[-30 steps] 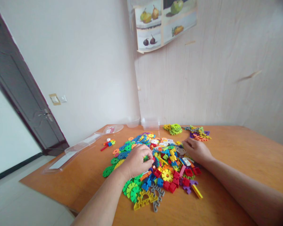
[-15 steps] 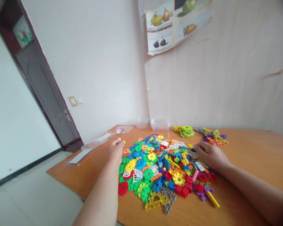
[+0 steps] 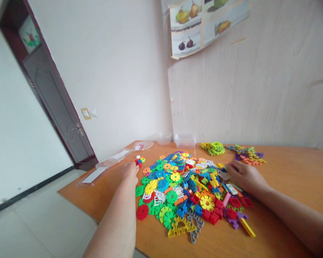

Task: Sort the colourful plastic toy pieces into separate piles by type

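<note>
My left hand (image 3: 129,172) is just left of a big heap of plastic toy pieces, over the table. Right past its fingertips is a small cluster of coloured blocks (image 3: 140,160), white, red, blue, yellow and green. The back of the hand hides most of its fingers, so its grip does not show. Curled fingers close my right hand (image 3: 243,175) at the heap's right edge; whatever they hold is hidden. Beside them lies a grey-white latticed piece (image 3: 224,175). The heap mixes notched discs (image 3: 175,177), cube blocks (image 3: 214,217) and white window-like pieces (image 3: 159,197).
Two transparent tubs (image 3: 185,141) stand against the wall. Clear plastic lids (image 3: 99,171) line the table's left edge. Behind the heap lie yellow-green interlocking pieces (image 3: 215,148) and a mixed purple, orange and grey group (image 3: 249,156). The table (image 3: 293,179) has a near-left edge.
My left hand has drawn back slightly toward me, and more of the small block cluster shows beyond it. The view has shifted a little. My right hand stays at the heap's edge.
</note>
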Demonstrator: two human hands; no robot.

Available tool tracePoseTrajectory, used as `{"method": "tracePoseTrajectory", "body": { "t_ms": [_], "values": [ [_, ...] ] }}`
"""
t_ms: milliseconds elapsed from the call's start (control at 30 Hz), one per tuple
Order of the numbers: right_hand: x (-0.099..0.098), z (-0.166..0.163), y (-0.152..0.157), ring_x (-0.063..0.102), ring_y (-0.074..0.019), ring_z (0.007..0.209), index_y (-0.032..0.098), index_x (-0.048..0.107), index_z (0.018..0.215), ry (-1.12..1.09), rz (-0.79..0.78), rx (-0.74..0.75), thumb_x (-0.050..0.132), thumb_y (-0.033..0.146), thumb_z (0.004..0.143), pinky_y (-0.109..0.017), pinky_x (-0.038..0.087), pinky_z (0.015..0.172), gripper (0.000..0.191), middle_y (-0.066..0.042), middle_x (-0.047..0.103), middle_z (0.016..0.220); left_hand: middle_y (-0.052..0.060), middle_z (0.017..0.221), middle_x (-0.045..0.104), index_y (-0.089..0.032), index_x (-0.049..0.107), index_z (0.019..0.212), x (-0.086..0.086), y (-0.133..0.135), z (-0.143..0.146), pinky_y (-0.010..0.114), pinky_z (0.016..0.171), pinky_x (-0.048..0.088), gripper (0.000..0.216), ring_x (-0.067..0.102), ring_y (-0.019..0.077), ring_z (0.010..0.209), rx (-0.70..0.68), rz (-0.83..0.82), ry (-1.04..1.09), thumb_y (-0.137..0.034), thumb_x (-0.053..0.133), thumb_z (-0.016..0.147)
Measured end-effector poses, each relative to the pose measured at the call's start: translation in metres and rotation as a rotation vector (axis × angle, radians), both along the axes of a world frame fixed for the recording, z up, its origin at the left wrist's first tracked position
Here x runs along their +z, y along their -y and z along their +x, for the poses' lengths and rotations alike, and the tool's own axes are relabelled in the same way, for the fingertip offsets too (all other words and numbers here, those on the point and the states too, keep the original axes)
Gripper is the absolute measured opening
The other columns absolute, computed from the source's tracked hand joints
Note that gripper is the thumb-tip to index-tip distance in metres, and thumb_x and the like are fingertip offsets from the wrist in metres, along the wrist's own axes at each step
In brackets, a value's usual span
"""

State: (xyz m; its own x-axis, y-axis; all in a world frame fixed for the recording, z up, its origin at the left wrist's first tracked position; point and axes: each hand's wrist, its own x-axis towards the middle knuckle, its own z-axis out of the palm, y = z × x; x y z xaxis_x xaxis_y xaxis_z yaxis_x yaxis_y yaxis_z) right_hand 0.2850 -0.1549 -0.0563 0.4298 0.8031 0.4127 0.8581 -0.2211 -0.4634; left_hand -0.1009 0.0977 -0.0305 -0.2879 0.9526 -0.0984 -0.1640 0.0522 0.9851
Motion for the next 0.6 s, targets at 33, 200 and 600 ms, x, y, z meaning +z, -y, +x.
{"method": "tracePoseTrajectory", "body": {
  "t_ms": [33,200,600],
  "values": [
    [0.000,0.000,0.000,0.055,-0.0164,0.060,0.022,0.054,0.065,0.003,0.007,0.001,0.044,0.048,0.091,-0.028,0.031,0.054,0.038,-0.002,0.061,0.063,0.004,0.092,0.069,-0.016,0.063,0.089,0.001,0.001,0.001,0.024,0.075,0.055,0.005,0.069,0.0124,0.080,-0.001,0.003,-0.007,-0.018,0.062,0.085],
    [0.001,0.000,-0.001,0.055,-0.0165,0.061,0.022,0.054,0.065,0.015,0.026,0.005,0.044,0.046,0.090,-0.027,0.032,0.055,0.036,-0.002,0.062,0.063,0.004,0.082,0.069,-0.017,0.062,0.086,0.006,0.008,0.005,0.027,0.076,0.055,0.007,0.069,0.0149,0.080,-0.004,0.050,-0.110,-0.021,0.062,0.080],
    [0.004,-0.005,-0.002,0.055,-0.0152,0.062,0.022,0.052,0.066,0.004,0.049,-0.004,0.043,0.045,0.092,-0.026,0.032,0.057,0.035,0.000,0.059,0.063,0.009,0.127,0.063,-0.022,0.061,0.124,0.029,0.090,0.067,0.039,0.107,0.041,0.040,0.058,0.0228,0.120,-0.409,0.785,-0.642,-0.036,0.062,0.087]
  ]
}}
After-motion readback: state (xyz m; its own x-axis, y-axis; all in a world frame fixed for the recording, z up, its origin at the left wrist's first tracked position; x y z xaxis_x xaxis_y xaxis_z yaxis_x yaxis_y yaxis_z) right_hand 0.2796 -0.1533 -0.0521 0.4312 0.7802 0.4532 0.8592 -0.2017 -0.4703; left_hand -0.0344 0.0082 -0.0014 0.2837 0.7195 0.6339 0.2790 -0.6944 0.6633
